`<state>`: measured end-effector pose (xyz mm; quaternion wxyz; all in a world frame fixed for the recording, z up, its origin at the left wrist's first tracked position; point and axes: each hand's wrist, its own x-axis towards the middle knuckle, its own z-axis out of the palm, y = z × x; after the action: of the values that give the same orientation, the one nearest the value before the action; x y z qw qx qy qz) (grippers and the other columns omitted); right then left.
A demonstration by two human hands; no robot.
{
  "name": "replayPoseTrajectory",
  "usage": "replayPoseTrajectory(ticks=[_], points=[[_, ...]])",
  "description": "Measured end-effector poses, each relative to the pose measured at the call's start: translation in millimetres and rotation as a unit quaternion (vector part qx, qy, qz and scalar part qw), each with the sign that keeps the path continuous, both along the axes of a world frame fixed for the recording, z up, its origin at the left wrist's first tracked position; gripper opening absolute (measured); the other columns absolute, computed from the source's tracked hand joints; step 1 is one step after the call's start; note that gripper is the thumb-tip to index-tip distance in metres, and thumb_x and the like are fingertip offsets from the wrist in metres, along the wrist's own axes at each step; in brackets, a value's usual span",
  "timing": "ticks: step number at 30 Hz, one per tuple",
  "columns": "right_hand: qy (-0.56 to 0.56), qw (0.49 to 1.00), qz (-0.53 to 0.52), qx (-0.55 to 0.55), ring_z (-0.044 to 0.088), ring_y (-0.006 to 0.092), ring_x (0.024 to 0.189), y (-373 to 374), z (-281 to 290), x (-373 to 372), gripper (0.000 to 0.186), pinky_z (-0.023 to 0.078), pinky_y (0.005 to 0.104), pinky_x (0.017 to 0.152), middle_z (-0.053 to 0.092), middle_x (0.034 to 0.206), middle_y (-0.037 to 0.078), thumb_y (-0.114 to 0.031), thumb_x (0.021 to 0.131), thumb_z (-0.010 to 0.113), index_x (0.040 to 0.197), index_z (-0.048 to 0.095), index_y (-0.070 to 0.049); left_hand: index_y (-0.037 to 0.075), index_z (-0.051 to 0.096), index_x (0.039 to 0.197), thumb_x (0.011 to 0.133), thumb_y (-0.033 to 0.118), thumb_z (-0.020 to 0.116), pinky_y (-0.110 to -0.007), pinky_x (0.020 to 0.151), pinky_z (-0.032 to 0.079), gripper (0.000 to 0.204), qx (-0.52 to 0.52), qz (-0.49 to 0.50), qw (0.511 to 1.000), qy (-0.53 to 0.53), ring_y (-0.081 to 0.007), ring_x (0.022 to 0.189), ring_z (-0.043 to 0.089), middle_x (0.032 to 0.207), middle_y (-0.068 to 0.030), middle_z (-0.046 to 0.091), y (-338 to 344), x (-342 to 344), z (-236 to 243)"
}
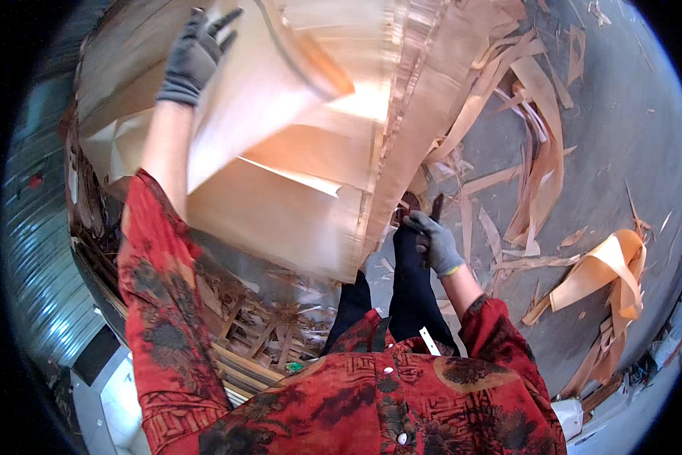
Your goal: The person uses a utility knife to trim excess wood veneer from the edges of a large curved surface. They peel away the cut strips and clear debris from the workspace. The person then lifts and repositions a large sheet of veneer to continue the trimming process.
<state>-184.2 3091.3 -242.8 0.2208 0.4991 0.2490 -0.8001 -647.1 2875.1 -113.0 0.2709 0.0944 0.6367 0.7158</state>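
My left hand (pixel 193 61), in a grey glove with dark fingers, is at the upper left with its fingers spread. It lies against the edge of a pale wood veneer sheet (pixel 242 98), which is lifted, curled and blurred by motion. Beneath are more veneer sheets (pixel 311 152) in a broad stack with a ragged right edge. My right hand (pixel 437 244), also gloved, is low beside the stack's near right corner, in front of my leg. Its fingers are curled in. A narrow dark shape points up from it; whether that is a tool or a gloved finger I cannot tell.
Torn veneer strips (pixel 538 152) litter the grey floor (pixel 614 98) to the right. A curled veneer piece (pixel 610 265) lies farther right. Scraps and a wooden slatted frame (pixel 254 334) are below the stack on the left. A corrugated metal wall (pixel 45 250) runs along the left.
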Motion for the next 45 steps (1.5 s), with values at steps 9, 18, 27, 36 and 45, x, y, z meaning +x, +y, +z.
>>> replayPoseTrajectory(ticks=[9, 18, 27, 36, 45], points=[[-0.028, 0.995, 0.054, 0.080, 0.033, 0.0080, 0.038, -62, -60, -17, 0.027, 0.028, 0.0235, 0.036, 0.051, 0.059, -0.003, -0.023, 0.081, 0.058, 0.105, 0.057, -0.011, 0.016, 0.035, 0.133, 0.086, 0.025, 0.054, -0.041, 0.103, 0.029, 0.052, -0.003, 0.059, 0.998, -0.021, -0.0271, 0.114, 0.047, 0.127, -0.0068, 0.045, -43, 218, -33], [0.042, 0.993, -0.022, 0.107, 0.036, 0.0115, 0.040, -66, -24, -25, 0.028, 0.030, 0.0248, 0.034, 0.047, 0.064, -0.001, -0.036, 0.086, 0.045, 0.080, 0.054, -0.010, 0.005, 0.028, 0.135, 0.086, 0.032, 0.054, -0.035, 0.105, 0.021, 0.062, -0.052, 0.172, 0.983, -0.041, -0.0203, 0.110, 0.051, 0.120, -0.0092, 0.054, -125, 392, 39], [-0.066, 0.927, -0.020, 0.368, 0.046, 0.0219, 0.085, 47, -51, 140, 0.068, 0.037, 0.0429, 0.079, 0.051, 0.098, 0.012, -0.061, 0.082, 0.033, 0.122, 0.048, -0.009, 0.006, 0.005, 0.140, 0.086, 0.011, 0.054, -0.022, 0.081, 0.044, 0.073, -0.157, 0.303, 0.937, -0.068, -0.0087, 0.092, 0.056, 0.099, -0.0049, 0.064, -328, 586, 19], [-0.001, 0.801, 0.147, 0.580, 0.039, 0.0156, 0.064, -92, 49, 120, 0.047, 0.029, 0.0314, 0.056, 0.053, 0.086, 0.009, -0.054, 0.085, 0.040, 0.090, 0.052, -0.010, 0.010, 0.020, 0.137, 0.075, 0.010, 0.064, -0.040, 0.090, 0.040, 0.076, -0.554, 0.589, 0.586, 0.051, -0.0333, 0.102, 0.053, 0.121, -0.0225, 0.046, -626, 820, 108], [0.233, 0.813, 0.230, 0.482, 0.030, 0.0105, 0.031, -440, 163, -19, 0.045, 0.024, 0.0248, 0.029, 0.053, 0.054, 0.004, -0.045, 0.083, 0.056, 0.067, 0.057, -0.003, 0.005, 0.019, 0.137, 0.081, 0.023, 0.055, -0.043, 0.102, 0.024, 0.069, -0.531, 0.789, 0.302, -0.074, -0.0351, 0.129, 0.022, 0.140, -0.0190, 0.022, -724, 943, 71]])
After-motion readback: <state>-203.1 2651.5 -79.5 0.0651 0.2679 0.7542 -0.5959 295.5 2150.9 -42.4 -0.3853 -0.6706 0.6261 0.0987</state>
